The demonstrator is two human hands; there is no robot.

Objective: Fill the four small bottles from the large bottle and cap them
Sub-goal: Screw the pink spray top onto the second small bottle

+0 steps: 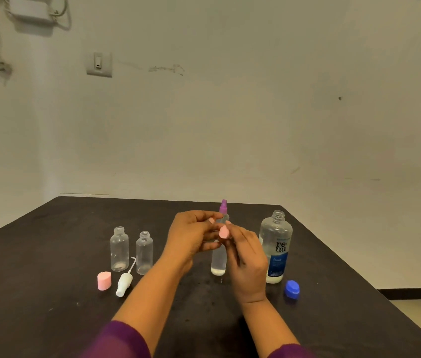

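Both hands meet over the middle of the dark table (49, 267), and between them sits a small pink cap (224, 232), pinched at the fingertips of the right hand (247, 264) while the left hand (191, 239) curls in from the other side, fingers bent around a small clear bottle (218, 262) whose base stands on the table just below the cap (the upper part of that bottle is hidden by the fingers, so exactly how the left hand grips it is hard to tell). Right behind the hands a bottle with a purple spray top (223, 206) pokes up. Off to the left, well apart from the hands, two open empty small bottles (119, 249) (144, 253) stand side by side, with a second pink cap (104, 280) and a white spray top (124, 284) lying in front of them. Just right of the right hand stands the large bottle (276, 248), uncapped, its blue cap (292, 289) lying on the table beside it
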